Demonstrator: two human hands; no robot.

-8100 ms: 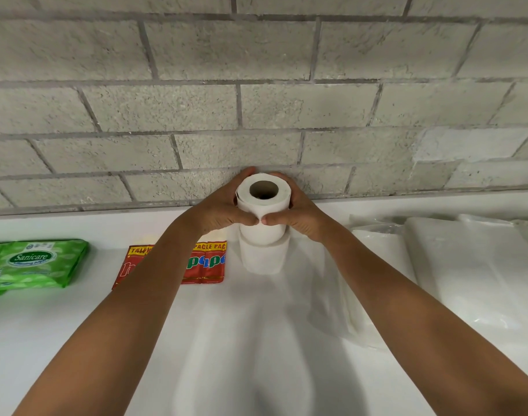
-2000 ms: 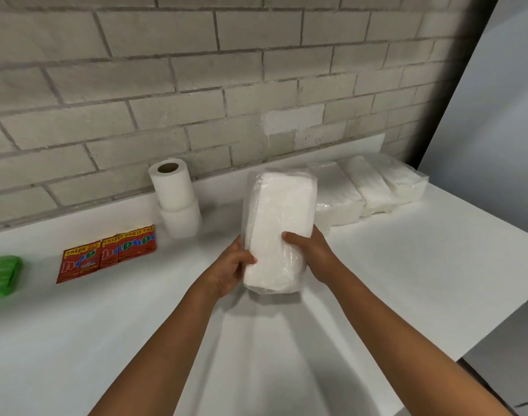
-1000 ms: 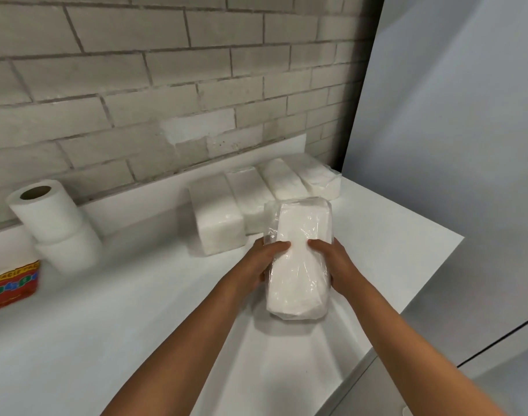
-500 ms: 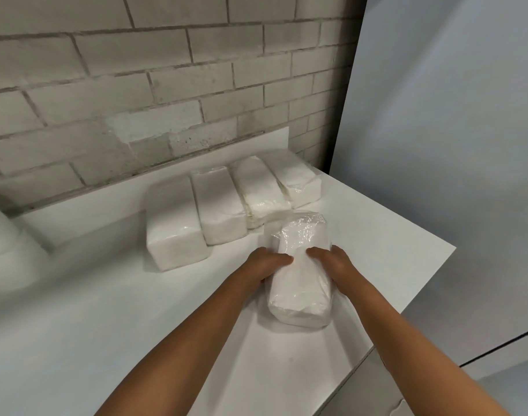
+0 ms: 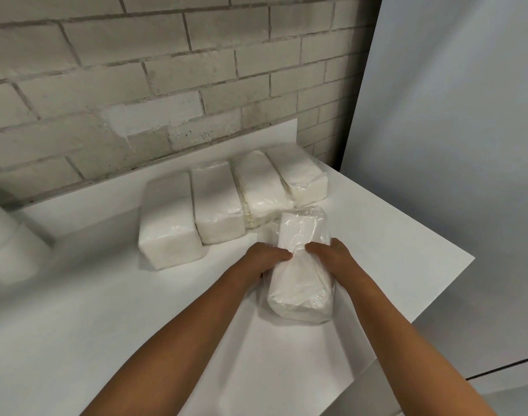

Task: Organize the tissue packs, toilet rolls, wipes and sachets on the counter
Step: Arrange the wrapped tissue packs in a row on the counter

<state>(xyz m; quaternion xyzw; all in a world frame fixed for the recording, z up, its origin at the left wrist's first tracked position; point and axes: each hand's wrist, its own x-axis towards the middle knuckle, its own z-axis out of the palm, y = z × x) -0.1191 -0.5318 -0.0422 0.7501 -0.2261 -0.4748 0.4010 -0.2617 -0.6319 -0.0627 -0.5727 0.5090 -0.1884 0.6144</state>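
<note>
A white tissue pack in clear plastic wrap (image 5: 301,283) lies on the white counter (image 5: 136,310) near its right end. My left hand (image 5: 264,258) grips its left side and my right hand (image 5: 331,256) grips its right side, thumbs over the top. Behind it, several more white tissue packs (image 5: 217,205) sit side by side in a row against the wall. A blurred stack of toilet rolls (image 5: 4,235) shows at the left edge.
A grey brick wall (image 5: 166,85) runs behind the counter. A pale panel (image 5: 451,145) stands to the right. The counter's right edge (image 5: 436,304) lies close to the held pack.
Both hands brought the tissue pack from mid-counter to the right end and lowered it onto the counter in front of the row. The view has turned right with it.
</note>
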